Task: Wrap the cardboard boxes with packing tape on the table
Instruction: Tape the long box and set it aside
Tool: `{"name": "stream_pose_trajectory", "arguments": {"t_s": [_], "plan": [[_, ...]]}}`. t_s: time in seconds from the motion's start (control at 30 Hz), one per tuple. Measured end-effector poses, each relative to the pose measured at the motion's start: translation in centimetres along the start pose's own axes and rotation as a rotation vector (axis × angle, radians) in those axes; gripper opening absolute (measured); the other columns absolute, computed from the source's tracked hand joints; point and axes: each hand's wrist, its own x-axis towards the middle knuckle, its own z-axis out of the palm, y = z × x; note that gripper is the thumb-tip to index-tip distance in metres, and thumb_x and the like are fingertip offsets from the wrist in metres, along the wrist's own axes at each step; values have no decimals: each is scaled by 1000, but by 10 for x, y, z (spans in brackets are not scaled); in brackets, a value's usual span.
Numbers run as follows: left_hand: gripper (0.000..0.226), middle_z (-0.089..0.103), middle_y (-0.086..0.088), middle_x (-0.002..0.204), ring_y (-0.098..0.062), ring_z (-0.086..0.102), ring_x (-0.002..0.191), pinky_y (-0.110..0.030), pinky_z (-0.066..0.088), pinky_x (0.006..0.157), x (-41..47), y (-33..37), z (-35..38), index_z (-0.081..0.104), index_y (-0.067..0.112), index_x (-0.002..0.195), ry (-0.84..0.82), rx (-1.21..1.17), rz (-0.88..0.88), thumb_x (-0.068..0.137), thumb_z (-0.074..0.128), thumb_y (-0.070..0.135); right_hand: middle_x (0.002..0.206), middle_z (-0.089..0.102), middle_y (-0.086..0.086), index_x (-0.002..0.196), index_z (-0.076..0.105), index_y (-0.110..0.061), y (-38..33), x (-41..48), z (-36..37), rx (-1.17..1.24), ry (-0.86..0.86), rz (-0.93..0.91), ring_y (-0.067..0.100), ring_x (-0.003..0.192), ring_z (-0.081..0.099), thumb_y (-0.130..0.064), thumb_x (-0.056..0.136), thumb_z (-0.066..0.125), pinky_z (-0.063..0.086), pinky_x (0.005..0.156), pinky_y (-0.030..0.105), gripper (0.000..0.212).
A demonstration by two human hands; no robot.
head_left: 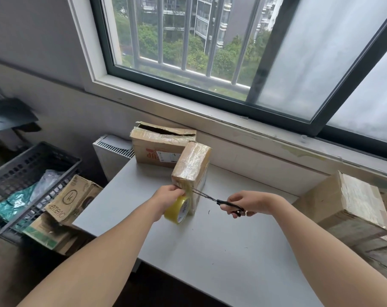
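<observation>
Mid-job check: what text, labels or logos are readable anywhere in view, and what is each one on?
"CHINA": on the inner core of the tape roll.
"UP": red, turned sideways, partly cut off, on the rear cardboard box.
"xemenc": partial, on the floor carton, beside a circled "k" logo.
White shipping label on the rear cardboard box: too small to read.
</observation>
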Motion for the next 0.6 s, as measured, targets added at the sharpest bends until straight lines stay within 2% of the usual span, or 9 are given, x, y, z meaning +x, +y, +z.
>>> {"name": "stream_pose_trajectory", "arguments": {"t_s": [0.1, 0.2, 0.3, 0.37, 0.47, 0.6], "plan": [[10, 73, -5, 112, -27, 67, 108, -40, 54, 95, 2, 1, -4, 73, 25, 101, -6, 15, -9, 97, 68, 32, 80, 63, -8, 94, 66, -24, 1, 2, 0, -17, -5, 13, 14, 74, 43, -72, 73, 70, 30, 64, 26, 53], [11, 71, -7, 114, -27, 66, 108, -36, 54, 88, 2, 4, -5, 74, 24, 98, -33, 31, -26, 97, 67, 32, 80, 63, -9, 94, 66, -25, -3, 3, 2, -26, 5, -4, 13, 78, 45, -74, 67, 70, 31, 66, 27, 57], [18, 71, -9, 116, -28, 67, 107, -34, 53, 82, 4, 6, -5, 76, 20, 100, -62, 39, -40, 97, 69, 36, 81, 63, -9, 95, 66, -25, -8, 6, 3, -9, 13, -35, 14, 79, 46, -67, 81, 69, 32, 66, 27, 45], [21, 72, -8, 115, -27, 67, 108, -36, 53, 85, 5, 7, -6, 77, 21, 99, -66, 49, -44, 93, 71, 41, 81, 63, -8, 96, 66, -24, -9, 7, 4, 19, 8, -49, 16, 79, 44, -62, 88, 67, 32, 66, 27, 39], [21, 74, -8, 110, -27, 66, 102, -38, 52, 88, 8, 6, -8, 78, 22, 86, -53, 45, -41, 85, 73, 42, 83, 62, -6, 92, 65, -25, -10, 7, 5, 62, -5, -69, 17, 80, 43, -61, 90, 66, 31, 66, 26, 36], [17, 71, -7, 103, -26, 63, 97, -34, 48, 83, 9, 4, -8, 75, 20, 84, -50, 17, -48, 94, 69, 33, 85, 63, -6, 92, 65, -24, -11, 10, 8, 88, -20, -79, 12, 75, 46, -61, 91, 64, 32, 66, 26, 37]]}}
